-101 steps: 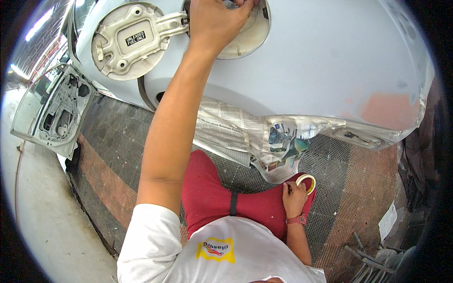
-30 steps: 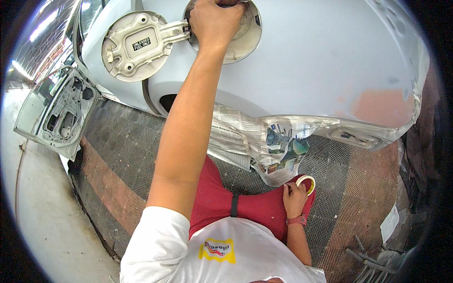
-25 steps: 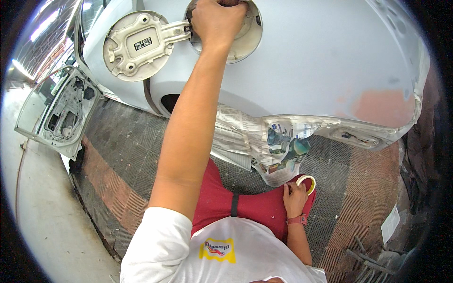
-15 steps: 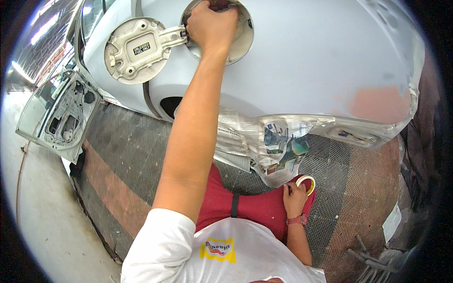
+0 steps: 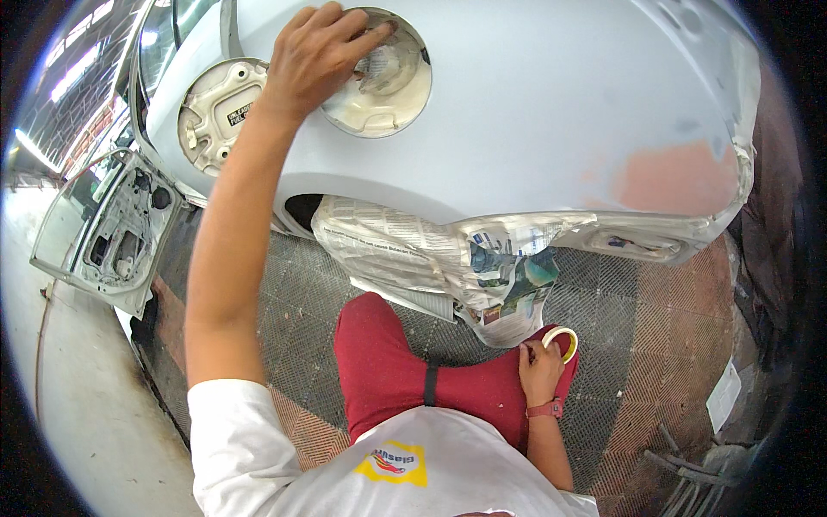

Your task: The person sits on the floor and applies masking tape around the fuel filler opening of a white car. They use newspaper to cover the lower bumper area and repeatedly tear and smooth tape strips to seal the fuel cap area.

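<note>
My left hand (image 5: 317, 56) is over the left edge of the round fuel filler recess (image 5: 379, 116) in the car's grey side panel. Its fingers are partly spread, with one reaching over the recess, and nothing shows in them. Inside the recess lies a crumpled, greyish covering (image 5: 379, 71). The cream inner side of the swung-out fuel door (image 5: 207, 129) is partly behind my wrist. Low on the right, my right hand (image 5: 539, 372) rests at my knee, its fingers closed on a roll of masking tape (image 5: 570, 346).
Newspaper masking (image 5: 388, 241) hangs over the wheel arch. A reddish patch (image 5: 676, 178) marks the panel at right. An open car door (image 5: 116, 233) stands at the far left beside a pale wall (image 5: 77, 370). Dark metal pieces (image 5: 698, 474) lie at lower right on the patterned floor (image 5: 594, 414).
My left hand has come out of the filler recess and moved left, its fingers loosening. The crumpled covering inside now shows. My right hand stays with the tape roll.
</note>
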`<action>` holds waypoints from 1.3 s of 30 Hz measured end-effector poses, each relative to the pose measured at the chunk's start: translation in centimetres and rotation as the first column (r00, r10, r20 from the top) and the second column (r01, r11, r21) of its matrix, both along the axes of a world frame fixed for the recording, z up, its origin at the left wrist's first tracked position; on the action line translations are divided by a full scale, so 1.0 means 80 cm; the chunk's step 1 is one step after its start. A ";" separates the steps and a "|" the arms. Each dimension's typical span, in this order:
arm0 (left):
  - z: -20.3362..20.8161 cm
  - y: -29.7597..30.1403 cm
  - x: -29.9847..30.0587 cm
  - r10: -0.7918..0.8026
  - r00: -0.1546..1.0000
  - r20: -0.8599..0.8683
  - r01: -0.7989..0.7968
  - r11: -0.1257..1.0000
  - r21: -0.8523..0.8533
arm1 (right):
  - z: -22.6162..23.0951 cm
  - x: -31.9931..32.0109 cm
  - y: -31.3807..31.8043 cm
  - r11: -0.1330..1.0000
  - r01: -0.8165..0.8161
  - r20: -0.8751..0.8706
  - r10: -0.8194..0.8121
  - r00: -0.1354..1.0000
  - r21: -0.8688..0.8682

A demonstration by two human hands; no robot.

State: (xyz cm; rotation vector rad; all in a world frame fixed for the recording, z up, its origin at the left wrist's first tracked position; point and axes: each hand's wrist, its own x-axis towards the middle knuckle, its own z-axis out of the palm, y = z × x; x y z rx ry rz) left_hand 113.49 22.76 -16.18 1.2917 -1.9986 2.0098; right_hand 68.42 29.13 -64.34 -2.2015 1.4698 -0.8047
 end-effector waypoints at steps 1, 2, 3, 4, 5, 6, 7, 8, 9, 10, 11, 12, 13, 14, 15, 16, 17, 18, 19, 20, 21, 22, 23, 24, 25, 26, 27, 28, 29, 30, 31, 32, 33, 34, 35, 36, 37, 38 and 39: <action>0.011 -0.004 0.005 0.019 0.999 0.044 -0.021 0.998 0.057 | -0.001 0.001 0.000 1.000 0.004 -0.021 -0.004 1.000 -0.001; 0.019 -0.007 0.009 0.035 0.995 0.088 -0.045 0.993 0.112 | -0.002 0.002 -0.001 0.999 -0.003 -0.005 0.003 1.000 -0.048; 0.023 -0.010 0.012 0.032 0.992 0.119 -0.049 0.989 0.142 | -0.002 0.003 -0.001 0.996 -0.002 -0.001 0.002 1.000 -0.085; 0.026 -0.014 0.014 0.027 0.988 0.150 -0.052 0.984 0.171 | -0.003 0.004 -0.001 0.992 0.001 0.003 0.000 1.000 -0.123; 0.028 -0.019 0.016 0.019 0.983 0.181 -0.055 0.978 0.201 | -0.003 0.005 -0.001 0.994 -0.004 0.004 0.004 1.000 -0.110; 0.029 -0.023 0.018 0.021 0.980 0.200 -0.062 0.979 0.197 | -0.003 0.006 -0.001 0.995 -0.007 0.004 0.007 1.000 -0.098; 0.030 -0.027 0.019 0.024 0.975 0.219 -0.068 0.979 0.193 | -0.002 0.007 0.000 0.998 -0.002 -0.009 0.002 1.000 -0.068; 0.031 -0.030 0.021 0.028 0.971 0.239 -0.075 0.979 0.189 | -0.002 0.008 0.001 0.996 -0.007 -0.002 0.007 1.000 -0.089; 0.031 -0.032 0.023 0.024 0.971 0.238 -0.071 0.979 0.192 | -0.001 0.009 0.002 0.996 -0.004 -0.007 0.003 1.000 -0.093; 0.032 -0.034 0.025 0.020 0.971 0.237 -0.068 0.979 0.193 | 0.001 0.010 0.003 0.995 -0.001 -0.011 0.000 1.000 -0.097; 0.032 -0.035 0.027 0.017 0.971 0.237 -0.064 0.979 0.195 | 0.002 0.011 0.004 0.998 -0.005 -0.019 0.004 1.000 -0.066; 0.032 -0.035 0.028 0.014 0.970 0.243 -0.060 0.981 0.183 | 0.003 0.011 0.005 0.999 -0.009 -0.027 0.008 1.000 -0.036; 0.031 -0.035 0.029 0.012 0.968 0.249 -0.056 0.984 0.170 | 0.003 0.012 0.005 1.000 -0.008 -0.041 0.008 0.999 0.000; 0.031 -0.035 0.029 0.010 0.967 0.256 -0.052 0.986 0.158 | 0.004 0.013 0.006 1.000 -0.008 -0.035 0.007 0.999 -0.028; 0.031 -0.035 0.029 0.025 0.970 0.243 -0.071 0.980 0.184 | 0.004 0.014 0.006 0.999 -0.003 -0.034 0.001 0.999 -0.051; 0.031 -0.034 0.028 0.040 0.972 0.230 -0.090 0.973 0.211 | 0.004 0.015 0.005 0.998 0.005 -0.043 -0.007 0.999 -0.064; 0.031 -0.034 0.027 0.056 0.974 0.218 -0.109 0.965 0.237 | 0.004 0.016 0.005 0.997 -0.001 -0.029 -0.001 1.000 -0.073; 0.031 -0.033 0.024 0.073 0.974 0.215 -0.123 0.965 0.230 | 0.004 0.017 0.004 0.997 -0.004 -0.024 0.002 1.000 -0.072; 0.029 -0.033 0.022 0.091 0.973 0.212 -0.139 0.965 0.223 | 0.003 0.018 0.004 0.999 0.004 -0.037 -0.005 0.999 -0.046; 0.028 -0.031 0.019 0.109 0.972 0.210 -0.155 0.964 0.216 | 0.003 0.019 0.004 0.998 -0.006 -0.016 0.005 1.000 -0.069; 0.027 -0.030 0.016 0.113 0.970 0.213 -0.158 0.966 0.206 | 0.004 0.020 0.004 0.998 -0.005 -0.012 0.004 1.000 -0.067; 0.026 -0.029 0.014 0.117 0.969 0.216 -0.161 0.967 0.195 | 0.004 0.020 0.004 0.999 0.001 -0.020 -0.002 1.000 -0.052; 0.025 -0.028 0.012 0.121 0.968 0.220 -0.163 0.969 0.184 | 0.004 0.020 0.004 0.998 -0.005 -0.013 0.004 1.000 -0.069; 0.025 -0.026 0.011 0.128 0.971 0.203 -0.165 0.970 0.180 | 0.005 0.020 0.004 0.997 -0.007 -0.016 0.006 1.000 -0.074; 0.024 -0.025 0.010 0.134 0.973 0.186 -0.167 0.970 0.176 | 0.005 0.019 0.004 0.997 -0.009 -0.019 0.008 1.000 -0.079; 0.024 -0.025 0.009 0.139 0.976 0.169 -0.168 0.971 0.170 | 0.005 0.019 0.003 0.999 -0.014 -0.026 0.013 1.000 -0.047; 0.024 -0.025 0.009 0.138 0.977 0.166 -0.165 0.972 0.165 | 0.005 0.018 0.003 1.000 -0.019 -0.033 0.018 0.999 -0.014; 0.023 -0.025 0.009 0.137 0.977 0.162 -0.163 0.973 0.161 | 0.005 0.017 0.003 0.999 -0.017 -0.055 0.019 0.998 0.035; 0.022 -0.025 0.008 0.136 0.978 0.157 -0.161 0.974 0.157 | 0.005 0.016 0.004 1.000 -0.023 -0.038 0.023 0.999 0.017; 0.022 -0.026 0.008 0.154 0.974 0.165 -0.179 0.973 0.149 | 0.005 0.016 0.004 1.000 -0.022 -0.036 0.023 0.999 0.013; 0.021 -0.026 0.008 0.172 0.970 0.172 -0.197 0.970 0.141 | 0.005 0.016 0.004 1.000 -0.015 -0.061 0.017 0.998 0.026; 0.021 -0.027 0.008 0.190 0.965 0.179 -0.215 0.968 0.133 | 0.005 0.016 0.004 0.999 -0.025 -0.023 0.024 0.999 -0.035; 0.021 -0.027 0.007 0.184 0.967 0.175 -0.208 0.969 0.132 | 0.005 0.016 0.004 0.996 -0.027 -0.011 0.026 1.000 -0.079; 0.021 -0.027 0.007 0.178 0.969 0.171 -0.202 0.971 0.131 | 0.004 0.016 0.003 0.993 -0.024 -0.005 0.024 1.000 -0.116; 0.022 -0.026 0.006 0.173 0.971 0.167 -0.195 0.972 0.131 | 0.003 0.016 0.003 0.993 -0.028 0.003 0.029 1.000 -0.119; 0.022 -0.026 0.006 0.163 0.972 0.169 -0.188 0.972 0.143 | 0.002 0.016 0.002 0.993 -0.028 0.006 0.029 1.000 -0.114; 0.023 -0.026 0.005 0.153 0.973 0.171 -0.180 0.971 0.156 | 0.000 0.015 0.001 0.994 -0.028 0.008 0.029 1.000 -0.109; 0.024 -0.026 0.005 0.143 0.975 0.173 -0.172 0.971 0.168 | -0.002 0.014 0.001 0.997 -0.031 -0.001 0.031 1.000 -0.075; 0.023 -0.026 0.004 0.147 0.974 0.175 -0.175 0.971 0.161 | -0.004 0.013 0.001 0.999 -0.034 -0.010 0.034 0.999 -0.042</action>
